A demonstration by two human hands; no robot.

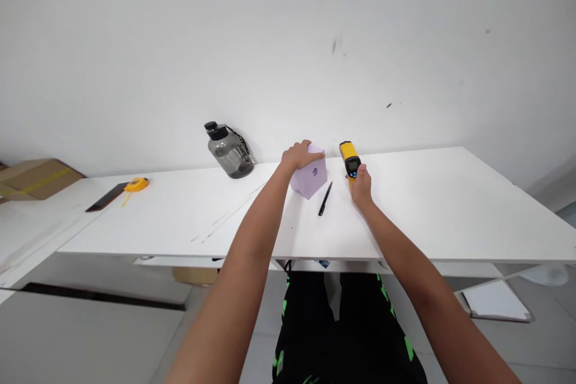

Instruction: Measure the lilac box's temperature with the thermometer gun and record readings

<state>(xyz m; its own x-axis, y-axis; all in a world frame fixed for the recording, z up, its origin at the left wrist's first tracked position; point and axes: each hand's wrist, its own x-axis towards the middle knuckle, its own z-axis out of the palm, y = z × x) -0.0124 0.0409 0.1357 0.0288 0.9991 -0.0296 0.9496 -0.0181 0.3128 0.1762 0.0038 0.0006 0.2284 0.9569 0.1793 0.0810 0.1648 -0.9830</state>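
Lilac box [310,177] under L hand [297,156], yellow thermometer [350,162] in R hand [360,187].

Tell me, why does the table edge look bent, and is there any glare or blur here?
Head view: a wide lens bows the table edge and splays the arms. Lighting is soft and even, with faint shadows under the box and pen. No harsh glare, only a dull sheen on the bottle. The left hand and right hand look sharp; the corners are slightly soft.

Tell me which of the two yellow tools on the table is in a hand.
The yellow infrared thermometer, gripped by the right hand; the yellow tape measure lies untouched far left.
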